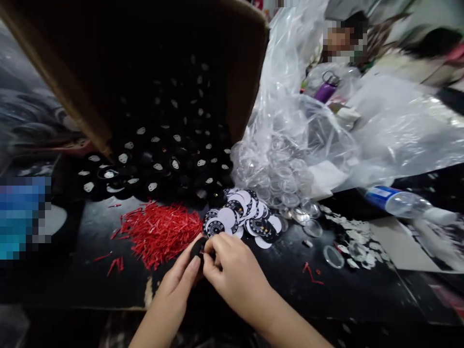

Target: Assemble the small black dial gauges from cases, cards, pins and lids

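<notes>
Near the table's front edge my left hand point(180, 276) holds a small black round part point(197, 247) between thumb and fingers. My right hand point(232, 266) is pinched against that part from the right; whatever sits between its fingertips is too small to make out. Just left of the hands lies a heap of thin red pieces point(163, 232). Round dial discs point(250, 215), some black with printed marks and some white, are spread behind the hands. Many black round parts with white patches point(174, 164) spill from a tipped cardboard box point(250, 82) at the back.
Clear round covers point(286, 179) pile up by a large plastic bag point(290, 72). At the right are a plastic bottle point(406, 203), small white pieces point(362, 244) and a loose clear ring point(333, 256). A purple bottle point(325, 91) and another person point(342, 38) are farther back.
</notes>
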Motion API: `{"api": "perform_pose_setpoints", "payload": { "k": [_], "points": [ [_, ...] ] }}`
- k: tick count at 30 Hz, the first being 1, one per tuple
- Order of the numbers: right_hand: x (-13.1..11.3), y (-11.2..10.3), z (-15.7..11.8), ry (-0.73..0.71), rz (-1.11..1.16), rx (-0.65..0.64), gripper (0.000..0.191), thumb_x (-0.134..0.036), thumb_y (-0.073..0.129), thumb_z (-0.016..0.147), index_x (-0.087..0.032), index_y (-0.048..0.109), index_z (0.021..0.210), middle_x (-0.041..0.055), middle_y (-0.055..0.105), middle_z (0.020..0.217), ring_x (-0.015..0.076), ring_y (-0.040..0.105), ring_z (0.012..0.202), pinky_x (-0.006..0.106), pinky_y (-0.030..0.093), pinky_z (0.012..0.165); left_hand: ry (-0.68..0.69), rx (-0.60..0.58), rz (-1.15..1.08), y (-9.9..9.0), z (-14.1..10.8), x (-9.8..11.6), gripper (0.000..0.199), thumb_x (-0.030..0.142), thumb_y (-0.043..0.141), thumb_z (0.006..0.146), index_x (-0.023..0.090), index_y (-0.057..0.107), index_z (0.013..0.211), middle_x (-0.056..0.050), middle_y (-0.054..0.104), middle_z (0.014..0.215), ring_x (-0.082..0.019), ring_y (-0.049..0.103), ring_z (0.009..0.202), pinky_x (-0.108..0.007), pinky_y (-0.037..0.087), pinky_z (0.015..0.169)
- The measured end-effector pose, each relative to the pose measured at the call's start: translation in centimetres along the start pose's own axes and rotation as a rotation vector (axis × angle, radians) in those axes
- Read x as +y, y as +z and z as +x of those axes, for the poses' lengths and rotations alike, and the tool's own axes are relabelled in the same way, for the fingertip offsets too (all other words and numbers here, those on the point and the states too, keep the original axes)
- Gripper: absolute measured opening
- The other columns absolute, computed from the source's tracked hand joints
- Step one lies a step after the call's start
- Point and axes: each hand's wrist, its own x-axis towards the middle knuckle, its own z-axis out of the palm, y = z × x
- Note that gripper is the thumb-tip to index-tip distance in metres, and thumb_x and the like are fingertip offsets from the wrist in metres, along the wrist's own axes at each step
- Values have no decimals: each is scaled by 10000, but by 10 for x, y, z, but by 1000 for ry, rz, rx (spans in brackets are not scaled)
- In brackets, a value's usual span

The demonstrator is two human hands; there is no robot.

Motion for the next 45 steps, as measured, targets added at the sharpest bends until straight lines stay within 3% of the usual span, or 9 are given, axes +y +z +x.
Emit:
{"api": "perform_pose_setpoints", "payload": {
  "k": [5,8,11,24,29,34,37,41,45],
  "points": [
    [53,-42,11,76,-112,-27,152,-181,493,900,-223,633,857,-38,662,818,99,619,748,175,458,688,-75,-46,10,4,5,2,405,478,650,803,316,654,1174,-6,589,1343,-261,507,1275,-413,430,1059],
    [107,-69,20,285,-344,129,242,-123,460,879,-140,631,1049,131,640,1048,252,597,965,356,442,806,-91,-4,-105,10,1,1,430,492,679,773,309,658,1162,-8,608,1320,-263,558,1219,-386,516,977],
    [143,-81,21,342,-512,112,289,-84,516,810,-133,660,1056,180,608,1123,332,558,1008,436,404,802,-92,-7,-95,13,1,-3,413,486,703,753,297,685,1119,-13,557,1379,-284,515,1261,-368,556,920],
    [172,-70,11,234,-567,205,243,-133,517,818,-162,707,966,146,590,1122,306,530,998,462,429,872,-86,-119,-132,3,10,-16,444,469,706,764,275,671,1161,-58,585,1338,-298,565,1187,-382,542,915],
    [140,-66,-5,197,-202,371,230,-261,518,870,-190,688,1008,99,619,1037,239,576,975,406,467,887,-110,-114,-236,11,7,-10,427,425,728,760,245,675,1143,-75,650,1234,-266,614,1114,-338,546,869],
    [58,-21,-22,263,476,121,289,-354,536,909,-257,658,1152,19,633,810,143,593,671,273,515,649,-184,-131,-377,27,3,-2,352,416,708,784,180,693,1045,-82,731,975,-198,693,869,-308,546,812],
    [31,-1,-23,101,408,138,298,-284,525,918,-303,649,1188,46,579,1014,148,593,838,282,511,767,-86,-176,-342,25,4,-3,325,404,652,836,203,674,1090,-83,700,1095,-207,657,997,-300,539,829],
    [29,1,-19,16,339,48,314,-264,491,941,-315,617,1225,58,498,1184,138,579,917,274,487,807,44,-165,-171,18,3,-7,383,326,667,830,242,624,1201,-70,622,1275,-251,579,1162,-325,538,866],
    [27,-1,-14,85,319,80,274,-361,416,977,-204,635,923,36,588,897,153,567,827,275,429,719,106,-207,13,18,-3,-8,430,300,669,823,254,605,1246,-49,627,1288,-235,567,1196,-351,448,1026]
  ]
}}
